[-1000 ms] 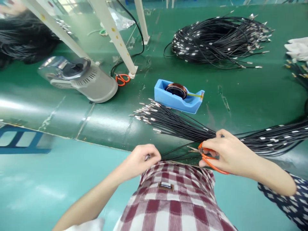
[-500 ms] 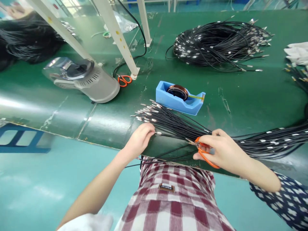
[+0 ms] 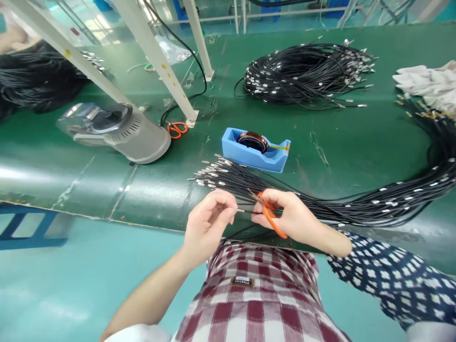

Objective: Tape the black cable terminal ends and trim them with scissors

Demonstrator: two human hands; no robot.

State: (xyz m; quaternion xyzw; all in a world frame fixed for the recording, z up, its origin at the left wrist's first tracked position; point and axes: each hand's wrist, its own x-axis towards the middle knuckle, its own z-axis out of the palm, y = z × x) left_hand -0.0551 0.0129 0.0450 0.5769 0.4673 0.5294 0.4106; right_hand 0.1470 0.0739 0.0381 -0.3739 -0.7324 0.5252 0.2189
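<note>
My left hand (image 3: 211, 223) pinches the tip of a black cable (image 3: 245, 211) near the table's front edge. In my right hand (image 3: 290, 216) is a pair of scissors (image 3: 273, 219) with orange handles, its blades pointing left and away from me. The right thumb and a finger also appear to be at that same cable, just right of the left fingertips. Behind both hands lies a bundle of black cables (image 3: 245, 183), its silver ends fanned out to the left and white labels along its length to the right.
A blue tape dispenser (image 3: 254, 156) with brown tape stands behind the bundle. Farther back lies a coil of black cables (image 3: 295, 73). To the left are a grey machine (image 3: 140, 137), orange-handled scissors (image 3: 177, 130) and white posts (image 3: 167, 71). A white cloth (image 3: 427, 83) rests at right.
My right hand has moved left with the scissors, close to my left hand. My left hand has turned and shifted slightly right. The whole view has shifted somewhat.
</note>
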